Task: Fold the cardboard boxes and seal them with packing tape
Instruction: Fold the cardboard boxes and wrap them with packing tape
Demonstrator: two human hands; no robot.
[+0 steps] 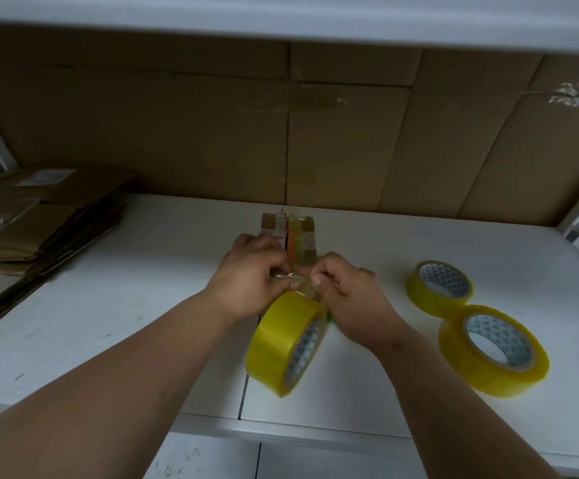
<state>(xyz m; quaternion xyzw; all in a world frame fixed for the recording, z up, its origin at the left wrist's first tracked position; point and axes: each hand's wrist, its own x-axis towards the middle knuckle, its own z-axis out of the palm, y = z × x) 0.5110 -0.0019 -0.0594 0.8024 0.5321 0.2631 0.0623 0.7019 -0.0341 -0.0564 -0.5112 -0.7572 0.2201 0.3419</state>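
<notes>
Box (289,236) just behind the tape roll (286,344) | left hand (251,271) and right hand (345,288) pinch the crumpled tape end (293,280) above roll | risk: strip may stick to itself, tear.

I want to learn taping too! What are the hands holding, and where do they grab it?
Both the left hand and right hand pinch the loose clear tape strip pulled from the yellow roll, near its free end.

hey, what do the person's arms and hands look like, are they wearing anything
Both forearms are bare: no sleeves show anywhere in view. The left hand and right hand wear no gloves, and no rings, watch or bracelets are visible. The frame is slightly blurred, so fine marks cannot be told.
</notes>
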